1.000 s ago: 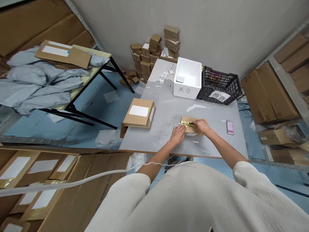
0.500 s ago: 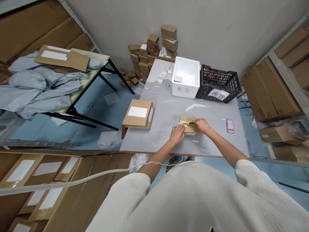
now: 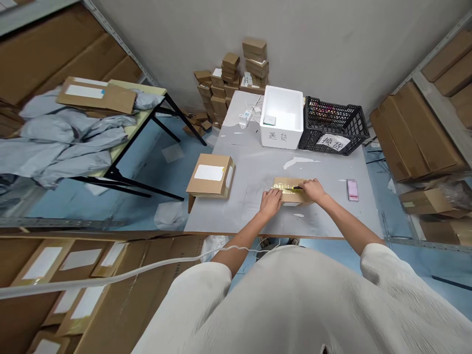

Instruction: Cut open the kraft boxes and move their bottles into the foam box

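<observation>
A small cardboard box (image 3: 291,197) with shiny yellowish tape along its top lies near the front edge of the grey table. My left hand (image 3: 271,202) presses against the box's left end, fingers bent over its edge. In my right hand (image 3: 312,190) is a slim box cutter (image 3: 297,187), black with some yellow, held low over the taped top. Its blade is too small to make out. A larger cardboard box (image 3: 211,174) with a white label sits to the left on the same table.
Behind the small box stand a white foam box (image 3: 281,137) and a black plastic crate (image 3: 334,130). A pink printed item (image 3: 352,190) lies at the right. Stacked small boxes (image 3: 255,64) rise by the wall. A white cable (image 3: 147,268) crosses low at left.
My right hand has slid slightly to the right along the box's top with the box cutter. My left hand stays at the box's left end. The view has shifted slightly.
</observation>
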